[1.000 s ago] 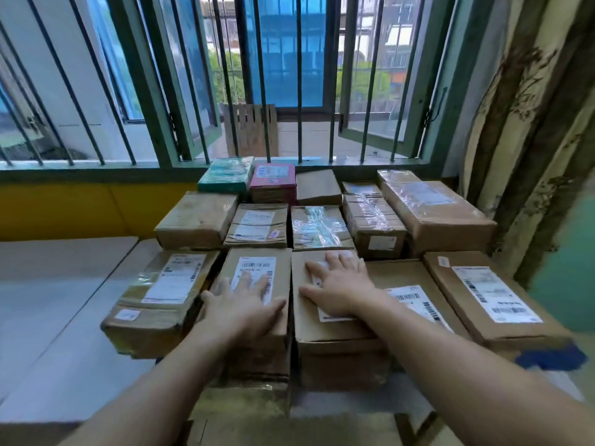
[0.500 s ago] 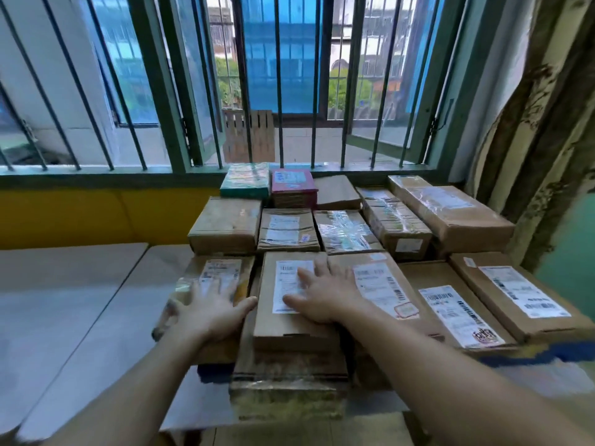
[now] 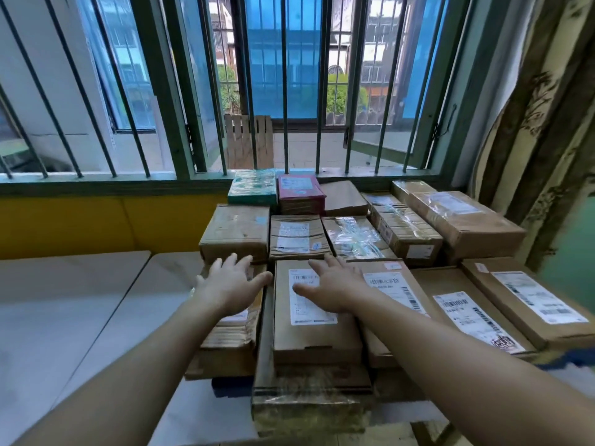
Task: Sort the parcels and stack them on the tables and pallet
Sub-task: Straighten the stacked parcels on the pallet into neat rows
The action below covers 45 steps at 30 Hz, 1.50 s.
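covering parcels [image 3: 317, 334]: left hand [image 3: 229, 286], right hand [image 3: 335, 286]

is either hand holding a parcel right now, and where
Nothing is gripped. The left hand is spread over the taped parcel, the right hand over the labelled flat box, both above the top face; contact cannot be told.
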Motion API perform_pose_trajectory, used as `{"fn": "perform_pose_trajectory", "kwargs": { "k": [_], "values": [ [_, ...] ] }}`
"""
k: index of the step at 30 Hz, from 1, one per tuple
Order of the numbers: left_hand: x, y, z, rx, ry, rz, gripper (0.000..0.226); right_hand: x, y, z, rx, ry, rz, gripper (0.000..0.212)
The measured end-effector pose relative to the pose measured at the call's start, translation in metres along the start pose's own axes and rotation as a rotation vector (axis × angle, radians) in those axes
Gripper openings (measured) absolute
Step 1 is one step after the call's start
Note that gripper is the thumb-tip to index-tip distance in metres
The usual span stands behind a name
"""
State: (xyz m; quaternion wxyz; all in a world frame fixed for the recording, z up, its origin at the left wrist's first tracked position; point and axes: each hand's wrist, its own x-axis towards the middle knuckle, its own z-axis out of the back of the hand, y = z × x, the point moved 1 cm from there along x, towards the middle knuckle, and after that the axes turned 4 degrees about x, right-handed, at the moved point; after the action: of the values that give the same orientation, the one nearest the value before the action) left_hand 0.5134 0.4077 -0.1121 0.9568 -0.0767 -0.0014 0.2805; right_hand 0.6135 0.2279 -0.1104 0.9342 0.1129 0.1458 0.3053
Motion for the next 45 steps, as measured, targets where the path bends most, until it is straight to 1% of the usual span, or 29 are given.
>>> {"fn": "perform_pose_trajectory", "kwargs": {
  "k": [4, 10, 13, 15, 17, 21, 23, 26, 28, 31, 33, 35, 37, 40, 42, 44, 45],
  "values": [
    [0.032, -0.001, 0.011, 0.008, -0.066, -0.009, 0.072, 0.025, 0.002, 0.012, 0.035, -0.033, 0.027, 0.082],
    [0.093, 0.007, 0.015, 0.06, 0.017, 0.084, 0.071, 0.099, 0.0, 0.02, 0.037, -0.04, 0.057, 0.08],
    [0.121, 0.01, 0.013, 0.08, 0.066, 0.11, 0.07, 0.139, 0.001, 0.019, 0.001, 0.059, 0.075, 0.074],
    [0.129, 0.009, 0.008, 0.081, 0.062, 0.107, 0.067, 0.157, 0.002, 0.018, -0.019, 0.13, 0.084, 0.071],
    [0.131, 0.007, 0.005, 0.08, 0.047, 0.096, 0.066, 0.166, 0.003, 0.016, -0.025, 0.148, 0.085, 0.071],
    [0.131, 0.001, 0.011, 0.117, 0.115, 0.112, 0.069, 0.162, 0.003, 0.017, 0.003, 0.148, 0.081, 0.068],
    [0.134, -0.011, 0.016, 0.148, 0.127, 0.06, 0.071, 0.159, 0.0, 0.023, 0.058, 0.111, 0.068, 0.067],
    [0.132, -0.043, 0.014, 0.165, 0.096, -0.143, 0.069, 0.147, -0.015, 0.032, 0.164, -0.021, 0.0, 0.07],
    [0.13, -0.064, 0.006, 0.165, 0.07, -0.282, 0.07, 0.141, -0.033, 0.034, 0.158, -0.082, -0.072, 0.067],
    [0.131, -0.087, -0.011, 0.111, 0.08, -0.403, 0.067, 0.143, -0.066, 0.036, 0.098, -0.05, -0.198, 0.066],
    [0.135, -0.099, -0.023, 0.164, 0.081, -0.46, 0.064, 0.149, -0.083, 0.037, 0.051, 0.013, -0.235, 0.062],
    [0.142, -0.108, -0.028, 0.139, 0.153, -0.385, 0.063, 0.153, -0.094, 0.037, 0.023, 0.062, -0.238, 0.056],
    [0.149, -0.115, -0.029, 0.064, 0.223, -0.294, 0.063, 0.16, -0.099, 0.035, -0.013, 0.122, -0.222, 0.057],
    [0.15, -0.133, -0.027, 0.096, 0.217, -0.3, 0.062, 0.168, -0.101, 0.036, -0.069, 0.201, -0.179, 0.06],
    [0.151, -0.14, -0.027, 0.081, 0.202, -0.267, 0.06, 0.166, -0.104, 0.04, -0.068, 0.217, -0.136, 0.061],
    [0.158, -0.141, -0.027, 0.037, 0.18, -0.223, 0.056, 0.159, -0.11, 0.049, -0.049, 0.203, -0.056, 0.062],
    [0.161, -0.142, -0.027, 0.015, 0.176, -0.205, 0.055, 0.155, -0.115, 0.055, -0.01, 0.166, -0.022, 0.062]
  ]
}}
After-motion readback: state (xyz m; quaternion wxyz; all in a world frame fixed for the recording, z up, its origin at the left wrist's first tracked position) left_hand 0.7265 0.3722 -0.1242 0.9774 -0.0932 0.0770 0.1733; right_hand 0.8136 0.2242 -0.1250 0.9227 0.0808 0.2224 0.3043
